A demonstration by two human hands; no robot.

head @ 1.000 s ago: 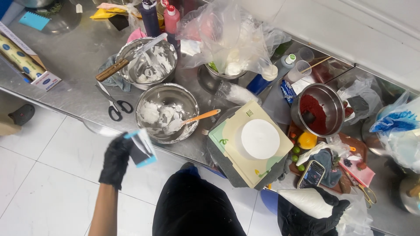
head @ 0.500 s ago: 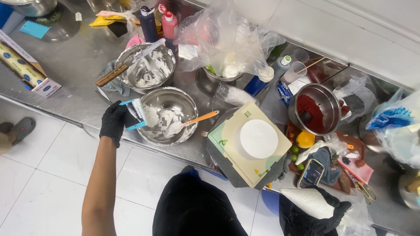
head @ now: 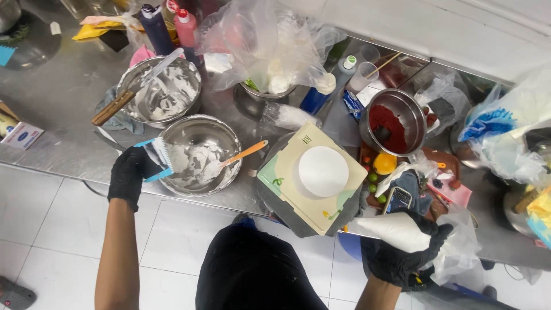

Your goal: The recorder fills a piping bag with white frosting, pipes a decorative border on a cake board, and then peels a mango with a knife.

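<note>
Left hand (head: pixel 129 174), in a black glove, pinching a blue scraper (head: pixel 155 158) at the rim of the steel bowl (head: pixel 201 154) of white cream. Right hand (head: pixel 404 256), gloved too, wrapped tight around a white piping bag (head: pixel 396 231), near the round white cake (head: pixel 323 171).

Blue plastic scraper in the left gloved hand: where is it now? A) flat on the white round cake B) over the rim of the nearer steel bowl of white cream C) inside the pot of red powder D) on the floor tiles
B: the left hand in a black glove holds the blue plastic scraper at the left rim of the nearer steel bowl of white cream, well apart from the white round cake.
</note>
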